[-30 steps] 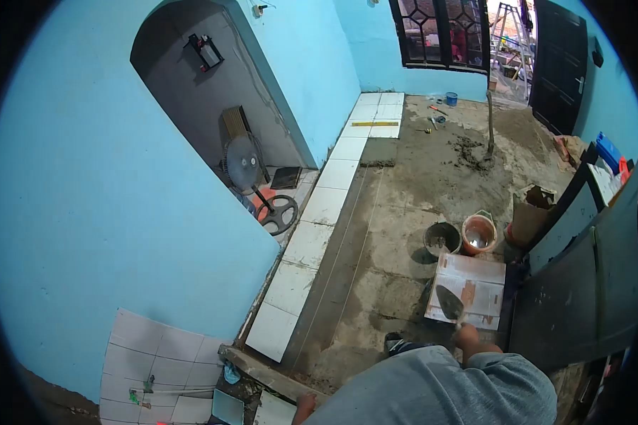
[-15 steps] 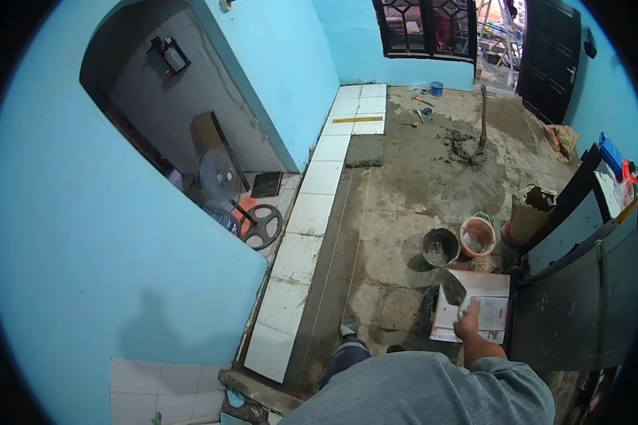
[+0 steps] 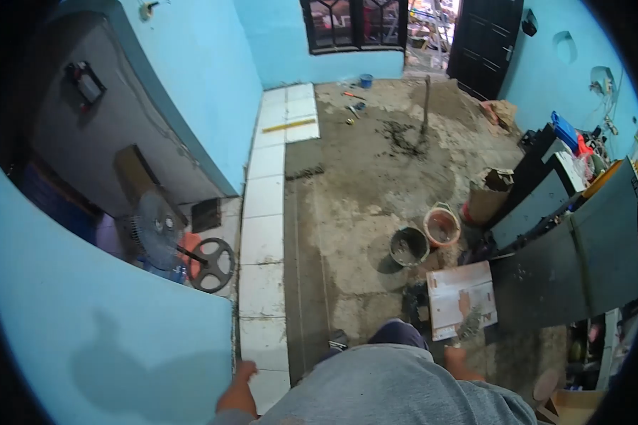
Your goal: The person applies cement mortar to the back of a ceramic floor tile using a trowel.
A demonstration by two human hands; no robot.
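My left hand [image 3: 244, 373] is held out at the lower left, above the edge of the white tile row [image 3: 263, 285], with nothing visible in it. Near the bottom, right of my grey shirt, my right hand [image 3: 459, 360] is closed round the handle of a trowel [image 3: 469, 322]. The trowel's grey, mottled blade lies over the lower part of a white cardboard box [image 3: 443, 301]. Beyond the box stand a dark bucket [image 3: 409, 246] and an orange bucket [image 3: 441, 225]. A bare mortar strip [image 3: 301, 283] runs beside the tiles.
A yellow level [image 3: 288, 125] lies across the far tiles. A long handle [image 3: 426, 106] stands upright by wet mortar. Small tools lie near a blue container [image 3: 366, 81]. A fan [image 3: 159, 230] is left of the tiles, and a grey cabinet [image 3: 539, 280] is at right.
The view has turned right and shifted. My left hand has come into sight. My right hand and the trowel have moved toward me, to the box's near edge.
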